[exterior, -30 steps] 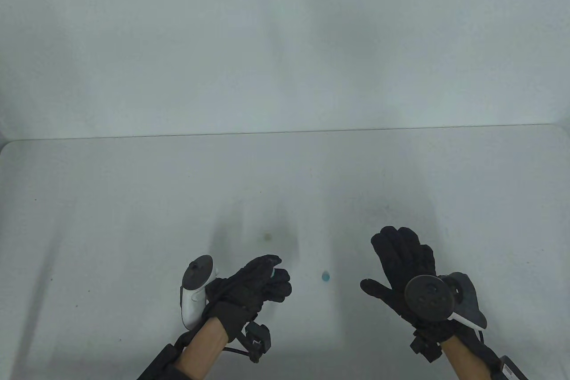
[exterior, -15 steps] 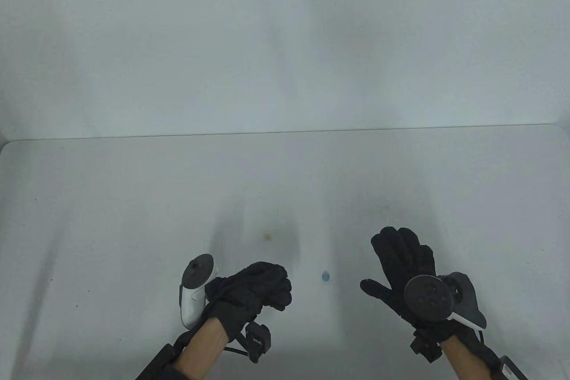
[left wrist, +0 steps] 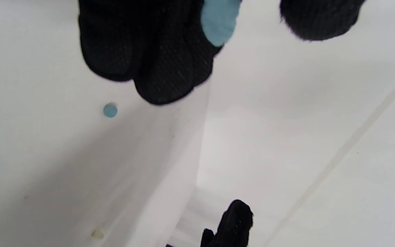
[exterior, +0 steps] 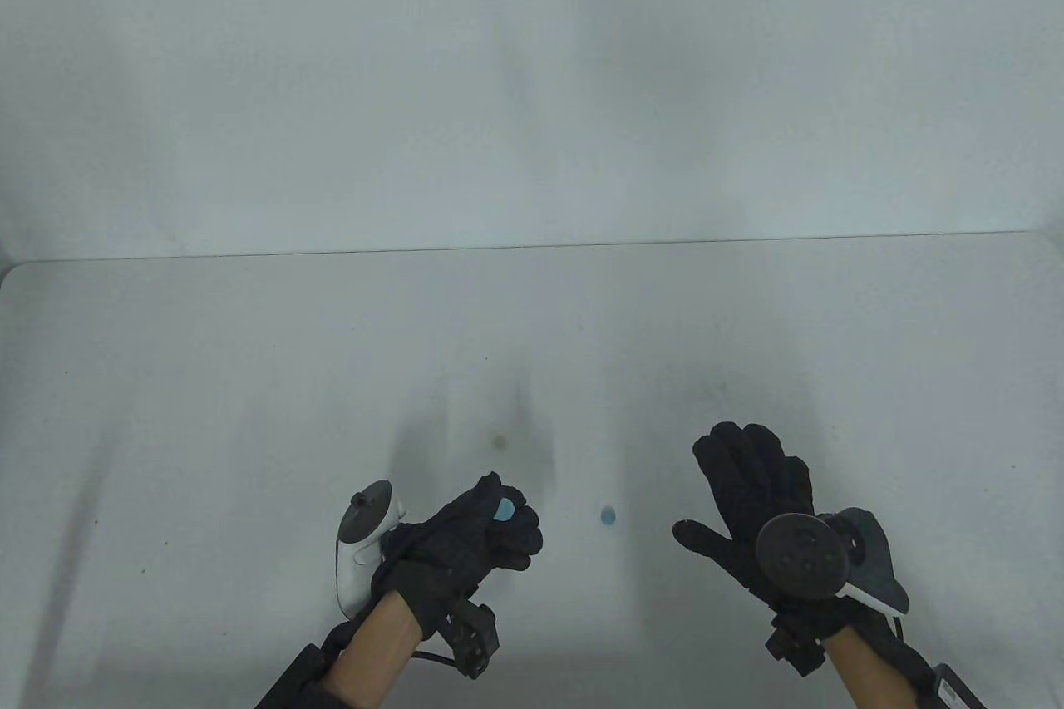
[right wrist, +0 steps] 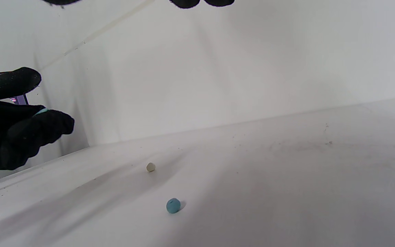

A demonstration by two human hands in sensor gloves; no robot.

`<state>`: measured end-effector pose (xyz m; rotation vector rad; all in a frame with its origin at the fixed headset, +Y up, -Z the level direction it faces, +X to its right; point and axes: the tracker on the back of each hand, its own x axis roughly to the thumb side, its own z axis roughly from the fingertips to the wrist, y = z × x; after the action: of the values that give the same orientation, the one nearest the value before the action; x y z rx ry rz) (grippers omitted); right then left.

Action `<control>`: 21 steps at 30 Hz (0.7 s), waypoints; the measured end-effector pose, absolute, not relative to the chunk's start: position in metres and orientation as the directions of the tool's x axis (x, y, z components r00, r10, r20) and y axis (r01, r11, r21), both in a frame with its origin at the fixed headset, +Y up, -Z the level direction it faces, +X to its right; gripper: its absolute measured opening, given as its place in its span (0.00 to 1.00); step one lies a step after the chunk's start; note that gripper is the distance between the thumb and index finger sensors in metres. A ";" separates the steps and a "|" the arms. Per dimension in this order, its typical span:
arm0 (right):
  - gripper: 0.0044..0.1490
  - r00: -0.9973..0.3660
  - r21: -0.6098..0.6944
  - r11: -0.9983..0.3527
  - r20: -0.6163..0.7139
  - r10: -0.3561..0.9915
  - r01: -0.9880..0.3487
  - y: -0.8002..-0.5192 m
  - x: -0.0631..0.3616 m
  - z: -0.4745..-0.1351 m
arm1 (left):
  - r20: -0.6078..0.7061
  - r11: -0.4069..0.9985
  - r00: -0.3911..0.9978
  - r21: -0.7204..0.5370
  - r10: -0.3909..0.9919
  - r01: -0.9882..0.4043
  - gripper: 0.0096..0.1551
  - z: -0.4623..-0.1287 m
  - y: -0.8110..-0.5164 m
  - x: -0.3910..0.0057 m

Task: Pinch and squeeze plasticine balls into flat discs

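Note:
My left hand [exterior: 499, 522] holds a small light-blue flattened plasticine piece [exterior: 504, 509] just above the table. In the left wrist view the piece [left wrist: 219, 20] lies against my curled fingers [left wrist: 166, 61], with the thumb [left wrist: 321, 17] lifted off it. A round blue plasticine ball [exterior: 608, 516] sits on the table between my hands, and also shows in the left wrist view [left wrist: 110, 110] and right wrist view [right wrist: 173, 205]. My right hand [exterior: 706, 484] is open and spread, empty, to the right of the ball.
A small beige plasticine ball [exterior: 499, 440] lies on the white table [exterior: 249, 376] beyond my left hand; it also shows in the right wrist view [right wrist: 151, 167]. A white wall rises behind the table's far edge [exterior: 532, 247].
My left hand squeezed shut over the blue piece, then the thumb lifted off, and the piece now shows flatter and wider. The right hand and both balls have not moved.

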<state>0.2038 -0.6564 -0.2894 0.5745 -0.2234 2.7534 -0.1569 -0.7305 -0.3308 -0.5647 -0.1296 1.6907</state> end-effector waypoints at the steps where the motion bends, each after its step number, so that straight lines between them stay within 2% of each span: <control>1: 0.56 -0.869 -0.088 -0.937 0.412 0.275 -0.338 -0.656 0.204 -0.289 | -0.291 -0.189 -0.078 -0.377 0.954 -0.907 0.35 -0.331 -0.731 -0.158; 4: 0.56 -0.868 -0.090 -0.936 0.413 0.276 -0.341 -0.656 0.204 -0.289 | -0.274 -0.145 -0.045 -0.355 0.961 -0.924 0.26 -0.332 -0.730 -0.161; 12: 0.56 -0.869 -0.090 -0.937 0.414 0.273 -0.337 -0.656 0.204 -0.289 | -0.253 -0.100 -0.018 -0.317 0.967 -0.943 0.24 -0.331 -0.726 -0.162; 14: 0.56 -0.868 -0.094 -0.936 0.415 0.273 -0.340 -0.656 0.204 -0.289 | -0.251 -0.123 -0.034 -0.349 0.967 -0.929 0.27 -0.331 -0.727 -0.161; 16: 0.56 -0.867 -0.093 -0.935 0.415 0.275 -0.341 -0.656 0.204 -0.289 | -0.267 -0.185 -0.078 -0.402 0.961 -0.897 0.44 -0.331 -0.729 -0.159; 17: 0.56 -0.867 -0.090 -0.936 0.415 0.275 -0.340 -0.656 0.204 -0.289 | -0.284 -0.221 -0.106 -0.413 0.953 -0.883 0.47 -0.330 -0.731 -0.157; 19: 0.56 -0.868 -0.092 -0.936 0.414 0.274 -0.339 -0.656 0.204 -0.289 | -0.295 -0.226 -0.106 -0.408 0.950 -0.885 0.47 -0.330 -0.733 -0.156; 21: 0.56 -0.868 -0.092 -0.935 0.414 0.276 -0.341 -0.656 0.204 -0.289 | -0.283 -0.180 -0.066 -0.398 0.957 -0.900 0.42 -0.331 -0.733 -0.157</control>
<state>0.2040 -0.6561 -0.2891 0.5752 -0.2329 2.7505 -0.1565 -0.7329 -0.3309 -0.5605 -0.1327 1.6616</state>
